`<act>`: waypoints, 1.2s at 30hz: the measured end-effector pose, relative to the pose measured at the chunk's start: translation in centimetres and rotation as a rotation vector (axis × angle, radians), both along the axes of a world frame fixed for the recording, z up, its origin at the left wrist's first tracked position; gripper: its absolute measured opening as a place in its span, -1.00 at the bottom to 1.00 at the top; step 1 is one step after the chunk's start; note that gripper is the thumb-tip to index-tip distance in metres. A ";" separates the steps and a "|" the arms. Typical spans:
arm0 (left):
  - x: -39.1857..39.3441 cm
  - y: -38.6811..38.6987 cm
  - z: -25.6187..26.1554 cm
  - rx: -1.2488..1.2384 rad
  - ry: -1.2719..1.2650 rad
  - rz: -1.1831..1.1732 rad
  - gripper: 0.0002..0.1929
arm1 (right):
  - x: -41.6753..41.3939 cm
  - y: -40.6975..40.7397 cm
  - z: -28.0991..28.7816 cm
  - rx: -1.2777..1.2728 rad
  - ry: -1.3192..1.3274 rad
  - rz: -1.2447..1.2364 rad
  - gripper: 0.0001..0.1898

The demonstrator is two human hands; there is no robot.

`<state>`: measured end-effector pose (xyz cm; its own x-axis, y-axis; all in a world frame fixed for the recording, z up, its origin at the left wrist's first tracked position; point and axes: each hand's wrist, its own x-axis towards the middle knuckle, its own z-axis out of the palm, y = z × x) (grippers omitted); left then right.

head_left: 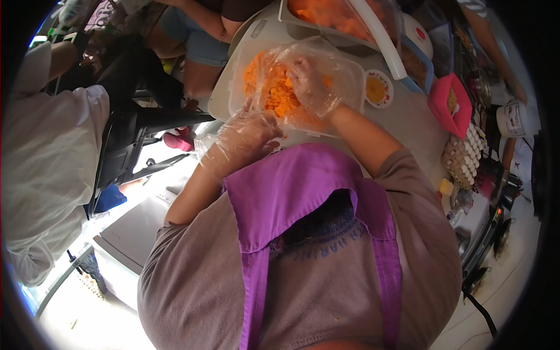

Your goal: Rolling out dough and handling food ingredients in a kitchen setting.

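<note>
A clear plastic bag point(284, 94) holds crumbly orange food point(280, 98) over a translucent plastic tub point(356, 89). My right hand point(308, 85), in a clear plastic glove, is at the bag's upper right, its fingers bent against the plastic and the orange food. My left hand point(253, 129), gloved the same way, is at the tub's near left edge beside the bag's lower part; its fingers are curled, and what they hold is not clear. More orange food shows through the plastic at the tub's left side.
Beyond the tub stands a larger clear container point(337, 17) of orange food. To the right are a small patterned dish point(378, 89), a blue-rimmed container point(415, 65), a pink bowl point(450, 105) and egg trays point(464, 155). Other people sit or stand at the left and far side.
</note>
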<state>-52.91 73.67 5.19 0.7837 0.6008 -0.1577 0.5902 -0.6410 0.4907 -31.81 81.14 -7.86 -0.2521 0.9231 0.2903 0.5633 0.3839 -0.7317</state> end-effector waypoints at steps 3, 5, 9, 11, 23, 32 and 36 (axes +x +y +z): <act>0.2 0.1 -0.3 -0.002 -0.013 -0.005 -0.77 | -0.6 -1.3 0.2 0.018 -0.287 -0.020 -0.57; 0.4 0.2 -0.1 0.002 0.028 -0.018 -0.78 | -1.1 -1.8 0.5 0.069 -0.418 -0.064 -0.53; 0.6 0.3 -0.3 0.013 0.023 -0.019 -0.77 | -1.1 -2.0 0.5 0.014 -0.575 -0.093 -0.40; 0.7 0.3 -0.2 -0.003 0.039 -0.031 -0.76 | -0.9 -1.8 -0.1 -0.029 -0.582 -0.094 -0.40; 0.3 0.5 -0.1 0.009 0.030 0.006 -0.78 | 2.7 2.4 -0.3 -0.647 0.251 -0.126 -0.63; 0.9 0.6 -0.1 -0.021 0.052 -0.010 -0.81 | -0.4 -0.2 2.6 -0.278 0.017 -0.027 -0.45; 0.7 0.6 -0.5 -0.002 0.008 0.000 -0.80 | -1.7 -0.7 2.1 -0.192 -0.257 0.061 -0.39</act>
<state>-52.17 74.23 4.74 0.7825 0.6003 -0.1652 0.5939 -0.6400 0.4875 -33.48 80.47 -5.72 -0.3512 0.9358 0.0315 0.7192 0.2911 -0.6309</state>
